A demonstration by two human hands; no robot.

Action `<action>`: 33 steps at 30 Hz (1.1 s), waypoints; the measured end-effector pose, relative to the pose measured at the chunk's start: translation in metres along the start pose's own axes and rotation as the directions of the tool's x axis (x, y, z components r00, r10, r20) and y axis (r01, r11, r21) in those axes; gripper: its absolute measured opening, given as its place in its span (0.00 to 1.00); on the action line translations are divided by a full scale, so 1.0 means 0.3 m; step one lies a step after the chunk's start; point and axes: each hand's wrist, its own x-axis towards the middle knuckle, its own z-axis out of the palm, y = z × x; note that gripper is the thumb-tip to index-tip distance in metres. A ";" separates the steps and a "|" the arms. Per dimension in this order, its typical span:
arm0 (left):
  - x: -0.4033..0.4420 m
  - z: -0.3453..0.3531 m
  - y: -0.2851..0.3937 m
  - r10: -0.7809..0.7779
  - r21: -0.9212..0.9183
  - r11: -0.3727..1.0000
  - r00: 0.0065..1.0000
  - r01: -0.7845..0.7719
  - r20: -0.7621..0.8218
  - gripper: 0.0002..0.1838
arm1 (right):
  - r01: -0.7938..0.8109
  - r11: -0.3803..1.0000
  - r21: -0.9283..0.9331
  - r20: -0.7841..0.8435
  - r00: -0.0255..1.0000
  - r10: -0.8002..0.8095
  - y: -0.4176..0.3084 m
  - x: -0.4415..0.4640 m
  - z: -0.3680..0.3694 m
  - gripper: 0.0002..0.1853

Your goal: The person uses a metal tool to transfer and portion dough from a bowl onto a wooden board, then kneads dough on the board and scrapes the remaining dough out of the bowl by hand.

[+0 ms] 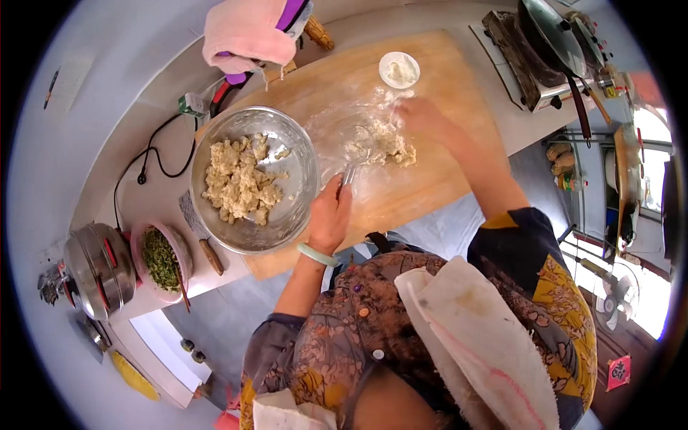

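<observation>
My left hand (330, 215), with a pale bracelet at the wrist, is closed around the handle of a round-headed kitchen tool (349, 174). Its see-through head lies over the floured board, beside a pile of crumbly dough (393, 145); I cannot tell whether it is a ladle or a strainer. My right hand (423, 118) is just above that pile, and its fingers are smeared by motion. A big metal bowl (301, 154) to the left holds more lumpy dough (240, 179). Beyond the right hand stands a small white bowl (400, 70) of flour.
All this rests on a wooden board (459, 86). At the left are a pink bowl (188, 269) of chopped greens, a knife (211, 256), a metal pot (100, 271) and a black cord (154, 149). A gas stove with a pan (548, 36) stands at the back right.
</observation>
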 end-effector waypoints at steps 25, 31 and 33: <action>0.021 0.045 -0.007 0.018 -0.169 0.986 0.993 0.003 0.120 0.16 | -0.021 0.834 0.552 -0.140 0.983 0.118 -0.211 -0.157 0.157 0.18; -0.026 0.034 -0.029 0.014 -0.236 0.972 0.993 0.013 0.113 0.16 | -0.333 0.623 0.708 0.313 0.939 0.146 -0.204 -0.140 0.097 0.14; -0.041 0.034 -0.030 0.031 -0.250 0.968 0.997 -0.011 0.075 0.16 | -0.343 0.589 0.732 0.343 0.932 0.117 -0.215 -0.139 0.098 0.14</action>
